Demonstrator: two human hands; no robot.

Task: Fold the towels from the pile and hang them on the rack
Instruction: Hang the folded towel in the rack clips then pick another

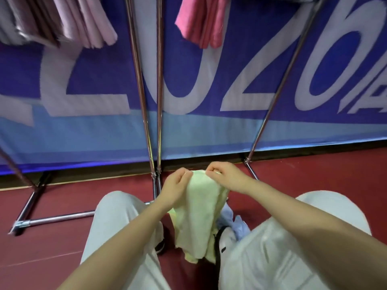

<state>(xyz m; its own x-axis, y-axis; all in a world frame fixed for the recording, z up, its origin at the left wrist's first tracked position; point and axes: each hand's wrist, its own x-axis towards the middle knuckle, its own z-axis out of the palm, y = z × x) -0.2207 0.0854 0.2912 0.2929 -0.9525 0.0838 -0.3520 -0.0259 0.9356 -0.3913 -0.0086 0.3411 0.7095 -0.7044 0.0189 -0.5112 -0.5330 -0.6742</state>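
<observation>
Step in hand: fold start, pale yellow-green towel point(196, 208) held up between the knees.

Left hand point(176, 185) and right hand point(225, 176) each pinch its top edge, close together; towel hangs toward the pile point(234, 222), partly hidden, prob. more towels. Next: match corners, fold, lift to rack point(146, 97) far side, beside pink towels point(201, 21).

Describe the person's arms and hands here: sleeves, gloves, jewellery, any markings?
Both forearms are bare up to the frame edge, with no sleeve showing. The left hand and right hand wear no gloves; no rings, watch or markings are visible. The legs below wear pale trousers.
</observation>
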